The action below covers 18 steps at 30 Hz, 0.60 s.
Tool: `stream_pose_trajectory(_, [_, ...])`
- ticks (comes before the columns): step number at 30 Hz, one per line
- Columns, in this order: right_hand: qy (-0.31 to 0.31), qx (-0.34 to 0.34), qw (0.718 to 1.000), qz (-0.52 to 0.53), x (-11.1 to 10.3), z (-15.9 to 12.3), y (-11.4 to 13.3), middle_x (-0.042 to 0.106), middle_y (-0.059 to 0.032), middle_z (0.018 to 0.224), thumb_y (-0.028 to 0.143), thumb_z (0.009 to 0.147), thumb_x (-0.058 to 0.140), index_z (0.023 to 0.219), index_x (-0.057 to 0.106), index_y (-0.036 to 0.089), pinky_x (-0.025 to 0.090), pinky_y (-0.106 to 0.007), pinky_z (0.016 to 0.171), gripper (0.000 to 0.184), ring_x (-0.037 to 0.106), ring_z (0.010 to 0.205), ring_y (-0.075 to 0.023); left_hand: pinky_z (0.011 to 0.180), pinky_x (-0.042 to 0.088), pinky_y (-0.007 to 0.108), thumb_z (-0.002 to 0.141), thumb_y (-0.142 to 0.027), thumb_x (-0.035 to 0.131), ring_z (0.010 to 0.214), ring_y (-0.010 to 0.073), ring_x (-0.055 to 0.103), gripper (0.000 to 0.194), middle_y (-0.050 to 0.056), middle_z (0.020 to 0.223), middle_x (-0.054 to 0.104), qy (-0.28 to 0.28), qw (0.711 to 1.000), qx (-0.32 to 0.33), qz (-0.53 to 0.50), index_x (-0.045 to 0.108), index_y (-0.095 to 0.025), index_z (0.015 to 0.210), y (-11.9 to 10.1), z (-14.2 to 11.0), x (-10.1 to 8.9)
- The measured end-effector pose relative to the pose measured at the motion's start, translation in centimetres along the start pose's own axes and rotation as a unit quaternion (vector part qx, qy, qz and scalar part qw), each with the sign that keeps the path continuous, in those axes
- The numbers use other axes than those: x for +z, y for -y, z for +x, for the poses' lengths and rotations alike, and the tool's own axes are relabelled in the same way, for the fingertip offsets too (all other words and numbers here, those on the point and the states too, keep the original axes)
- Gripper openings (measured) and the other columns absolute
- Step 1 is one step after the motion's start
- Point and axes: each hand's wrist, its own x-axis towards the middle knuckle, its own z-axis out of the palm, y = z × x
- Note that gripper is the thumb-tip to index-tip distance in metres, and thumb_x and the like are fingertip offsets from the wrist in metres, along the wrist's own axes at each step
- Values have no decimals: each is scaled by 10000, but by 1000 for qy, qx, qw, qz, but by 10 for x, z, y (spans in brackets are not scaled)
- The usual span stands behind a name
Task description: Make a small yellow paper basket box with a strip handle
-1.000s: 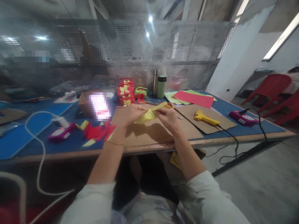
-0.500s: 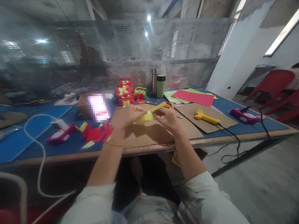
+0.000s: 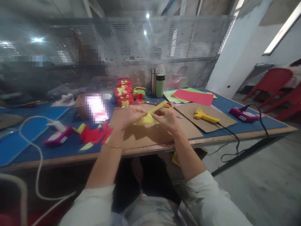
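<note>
Between my two hands is a folded piece of yellow paper (image 3: 146,119), with a narrow strip standing up toward the upper right. My left hand (image 3: 133,116) pinches its left side, thumb and forefinger meeting near the top fold. On the other side my right hand (image 3: 167,119) grips the paper by the base of the strip, its fingers curled. Both hands are just above a brown cardboard sheet (image 3: 141,139) on the table. Orange-handled scissors (image 3: 164,104) lie right behind the hands.
Red gift boxes with yellow bows (image 3: 122,91) and a green box (image 3: 139,93) stand behind, beside a green bottle (image 3: 160,86). A yellow glue gun (image 3: 205,116) lies on cardboard at right. Red paper scraps (image 3: 91,134), a lit phone (image 3: 97,107) and a purple device (image 3: 57,137) are left.
The view has shifted slightly. My fingers have moved a little on the yellow paper, and both hands still hold it over the cardboard.
</note>
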Motion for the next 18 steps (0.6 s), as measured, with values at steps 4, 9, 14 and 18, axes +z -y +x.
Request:
stream_pose_trajectory(4, [-14, 16, 1000, -6, 1, 1, 0, 762, -51, 705, 322, 806, 755, 758, 767, 202, 522, -275, 576, 130, 686, 621, -182, 674, 504, 280, 734, -259, 779, 763, 216, 705, 100, 75, 767, 787, 13, 1000, 10, -5, 851, -225, 794, 2, 0, 0])
stream_pose_trajectory(9, [-23, 24, 999, 6, 1, 1, 1, 767, -50, 713, 329, 801, 746, 748, 749, 205, 536, -284, 591, 135, 686, 620, -187, 627, 477, 266, 720, -256, 786, 766, 220, 704, 82, 66, 740, 778, 8, 1000, -2, -4, 846, -234, 772, 2, -1, 0])
stream_pose_trajectory(14, [-7, 29, 997, 73, 2, 2, 0, 775, -53, 770, 361, 833, 722, 827, 767, 192, 561, -286, 626, 176, 711, 683, -188, 583, 456, 244, 740, -299, 764, 716, 194, 678, 124, 60, 761, 787, 16, 1000, 5, -2, 850, -221, 783, 0, -1, -2])
stream_pose_trajectory(18, [4, 22, 997, 72, -12, -4, 3, 797, -64, 844, 408, 868, 703, 885, 779, 195, 586, -313, 684, 226, 734, 748, -203, 558, 441, 231, 762, -322, 751, 679, 172, 657, 167, 71, 789, 796, 16, 1000, 9, -6, 854, -198, 805, 1, -2, -2])
